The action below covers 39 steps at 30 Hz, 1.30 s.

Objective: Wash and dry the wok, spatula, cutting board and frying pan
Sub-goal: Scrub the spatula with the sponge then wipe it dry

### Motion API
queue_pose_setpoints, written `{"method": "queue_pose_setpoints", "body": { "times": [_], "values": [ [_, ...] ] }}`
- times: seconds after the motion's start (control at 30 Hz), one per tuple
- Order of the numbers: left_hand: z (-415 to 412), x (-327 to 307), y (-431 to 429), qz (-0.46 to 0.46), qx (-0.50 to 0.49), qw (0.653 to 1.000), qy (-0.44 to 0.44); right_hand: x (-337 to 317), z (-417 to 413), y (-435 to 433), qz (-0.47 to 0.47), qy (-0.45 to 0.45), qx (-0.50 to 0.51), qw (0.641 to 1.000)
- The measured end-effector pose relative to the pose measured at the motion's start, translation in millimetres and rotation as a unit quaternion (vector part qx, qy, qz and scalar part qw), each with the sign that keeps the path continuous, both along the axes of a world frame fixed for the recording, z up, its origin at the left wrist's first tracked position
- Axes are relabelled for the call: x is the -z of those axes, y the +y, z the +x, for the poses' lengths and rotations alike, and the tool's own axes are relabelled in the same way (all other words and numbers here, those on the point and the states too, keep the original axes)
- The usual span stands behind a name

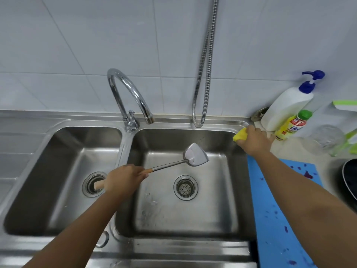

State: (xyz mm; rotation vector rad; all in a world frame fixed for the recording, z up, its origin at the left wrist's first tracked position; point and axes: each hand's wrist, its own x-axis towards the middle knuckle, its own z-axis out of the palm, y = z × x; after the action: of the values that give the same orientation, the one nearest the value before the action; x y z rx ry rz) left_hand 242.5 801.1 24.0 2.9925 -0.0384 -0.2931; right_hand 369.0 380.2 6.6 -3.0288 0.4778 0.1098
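Spatula over right basin, sponge in my other hand.

Left to right: my left hand (123, 179) has fingers wrapped around the wooden handle of the spatula (195, 155); blade sits in the air over the right basin of the sink (123, 236), past the faucet (129, 97). My right hand (255, 141) is closed on a yellow sponge (239, 135) at the sink's far right corner, near the soap bottles. Blue cutting board (278, 219), purple-stained, lies right of the sink; frying pan (350, 180) at the right edge.
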Motion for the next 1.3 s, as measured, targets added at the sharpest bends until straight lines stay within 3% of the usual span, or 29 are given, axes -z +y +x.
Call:
{"method": "queue_pose_setpoints", "body": {
  "times": [0.13, 0.33, 0.47, 0.63, 0.8, 0.93, 1.03, 1.2, 1.3],
  "values": [
    [-15, -2, 18, 0.015, -0.013, 1.000, 0.021, 3, -9, 70, 0.056, -0.048, -0.078, 0.994],
    [-46, -3, 62, 0.055, -0.034, 0.997, 0.039, 56, -75, 200, 0.179, 0.051, -0.169, 0.968],
    [-65, -1, 86, 0.085, -0.008, 0.996, 0.031, 84, -115, 243, 0.115, 0.091, -0.228, 0.962],
    [-71, -3, 84, 0.114, 0.033, 0.992, 0.034, 98, -124, 256, 0.083, 0.057, -0.255, 0.962],
    [-70, -4, 84, 0.157, 0.065, 0.984, 0.045, 104, -106, 259, 0.096, 0.063, -0.157, 0.981],
    [-68, -7, 81, 0.189, 0.099, 0.976, 0.037, 111, -105, 266, 0.096, 0.074, -0.279, 0.953],
    [-69, -7, 82, 0.177, 0.095, 0.979, 0.033, 115, -91, 258, 0.113, 0.052, -0.148, 0.981],
    [-67, -5, 83, 0.161, 0.093, 0.982, 0.035, 117, -90, 270, 0.097, 0.053, -0.295, 0.949],
    [-69, 0, 85, 0.145, 0.080, 0.986, 0.034, 117, -79, 259, 0.102, 0.036, -0.138, 0.985]
  ]
}}
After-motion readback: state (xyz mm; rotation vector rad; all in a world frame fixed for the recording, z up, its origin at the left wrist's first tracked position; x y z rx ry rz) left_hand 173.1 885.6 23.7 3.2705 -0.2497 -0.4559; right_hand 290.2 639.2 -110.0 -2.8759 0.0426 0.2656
